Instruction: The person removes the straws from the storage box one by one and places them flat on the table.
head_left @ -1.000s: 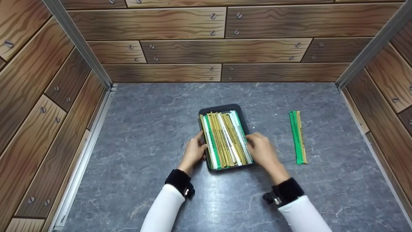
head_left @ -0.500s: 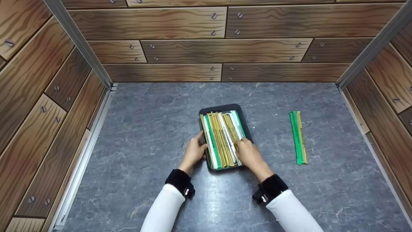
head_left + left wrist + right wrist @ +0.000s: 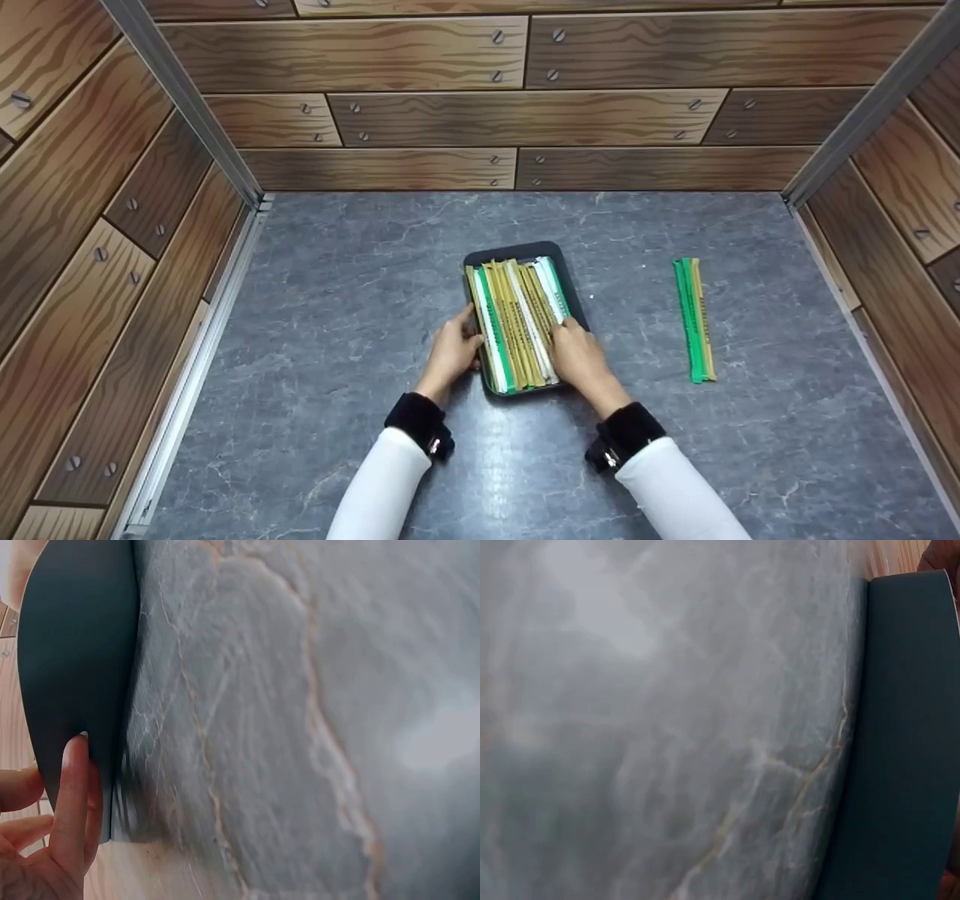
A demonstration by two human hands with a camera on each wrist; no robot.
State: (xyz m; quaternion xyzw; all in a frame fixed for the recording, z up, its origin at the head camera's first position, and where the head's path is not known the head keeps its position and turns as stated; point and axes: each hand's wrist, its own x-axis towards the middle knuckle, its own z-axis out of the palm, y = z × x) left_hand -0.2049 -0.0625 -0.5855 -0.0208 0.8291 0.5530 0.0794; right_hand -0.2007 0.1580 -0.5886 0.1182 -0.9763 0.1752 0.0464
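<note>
A shallow dark tray holds several long, narrow stick packets in gold, white and green, lying side by side. My left hand grips the tray's left edge. In the left wrist view its thumb is at the rim and its fingers lie against the outer wall. Bent over the packets on the right side of the tray, my right hand grips some of them; its fingertips are hidden beneath it. The right wrist view shows mostly the tray's front wall.
Two green stick packets and a gold stick packet lie together to the right of the tray. The grey marbled tabletop is bounded by wood-patterned walls at the back and both sides.
My right hand has moved left from the tray's right edge onto the packets inside, and the middle packets have shifted slightly. The left hand stays at the tray's edge.
</note>
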